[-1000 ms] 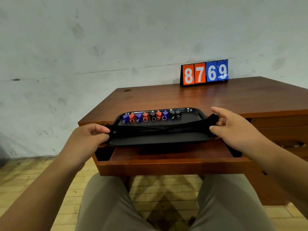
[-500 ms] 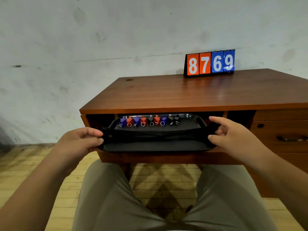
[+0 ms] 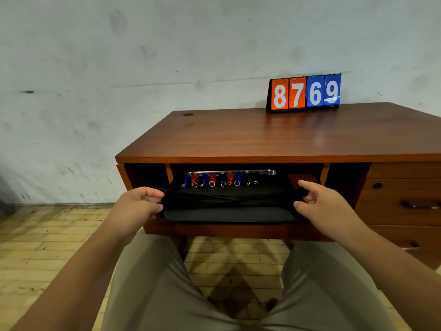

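under the front edge of the desk (image 3: 262,139), left hand (image 3: 136,207) and right hand (image 3: 329,206) pinch the ends of the black cloth (image 3: 226,199); held taut and level, it should clear the keyrings (image 3: 212,180) farther in.

A sparsely furnished office-type room. A dark wooden desk (image 3: 262,137) with a stack of handled drawers (image 3: 403,201) on its right side stands against a stained, unpainted plaster wall (image 3: 143,56), on a worn floor (image 3: 47,235) of pale wooden blocks. A flip number board (image 3: 304,93) reading 8769 stands at the back of the desktop, which marks the desk as a numbered work station rather than household furniture.
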Tool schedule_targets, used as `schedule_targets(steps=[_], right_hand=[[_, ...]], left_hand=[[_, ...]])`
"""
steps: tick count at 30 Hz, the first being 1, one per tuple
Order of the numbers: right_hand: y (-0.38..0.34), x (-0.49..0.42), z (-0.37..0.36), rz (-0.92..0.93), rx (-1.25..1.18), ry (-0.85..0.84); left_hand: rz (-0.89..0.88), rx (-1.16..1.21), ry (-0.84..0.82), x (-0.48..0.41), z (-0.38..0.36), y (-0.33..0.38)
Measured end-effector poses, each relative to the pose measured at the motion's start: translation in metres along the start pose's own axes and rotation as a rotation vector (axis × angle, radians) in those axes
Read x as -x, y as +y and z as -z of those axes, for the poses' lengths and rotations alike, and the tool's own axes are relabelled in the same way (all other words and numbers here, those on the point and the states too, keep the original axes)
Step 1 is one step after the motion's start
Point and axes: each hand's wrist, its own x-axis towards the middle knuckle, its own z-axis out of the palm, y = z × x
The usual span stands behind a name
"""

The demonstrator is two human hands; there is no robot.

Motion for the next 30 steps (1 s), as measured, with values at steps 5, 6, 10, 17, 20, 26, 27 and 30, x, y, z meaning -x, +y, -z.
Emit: schedule_targets(steps=[5, 6, 10, 17, 20, 26, 27, 30], right_hand=[[0.004, -0.017, -0.006, -0.032, 0.012, 0.000], [0.005, -0.019, -0.007, -0.036, 0.021, 0.005], [0.007, -0.027, -0.007, -0.060, 0.037, 0.034], [0.015, -0.031, -0.017, -0.070, 0.046, 0.042], [0.017, -0.032, -0.022, -0.073, 0.052, 0.040], [0.020, -0.035, -0.025, -0.075, 0.052, 0.023], [0.020, -0.036, -0.025, -0.074, 0.051, 0.023], [0.022, -0.038, -0.025, -0.075, 0.036, 0.012]], left_hand=[[0.015, -0.030, 0.005, -0.020, -0.013, 0.001], [0.015, -0.036, 0.005, -0.023, -0.015, 0.002], [0.034, -0.037, -0.015, -0.030, -0.021, 0.005], [0.047, -0.050, -0.004, -0.038, -0.028, 0.004], [0.038, -0.076, 0.002, -0.041, -0.031, 0.001], [0.019, -0.110, 0.002, -0.046, -0.037, -0.002], [0.012, -0.125, 0.009, -0.046, -0.038, -0.002], [0.003, -0.144, 0.053, -0.048, -0.042, -0.007]])
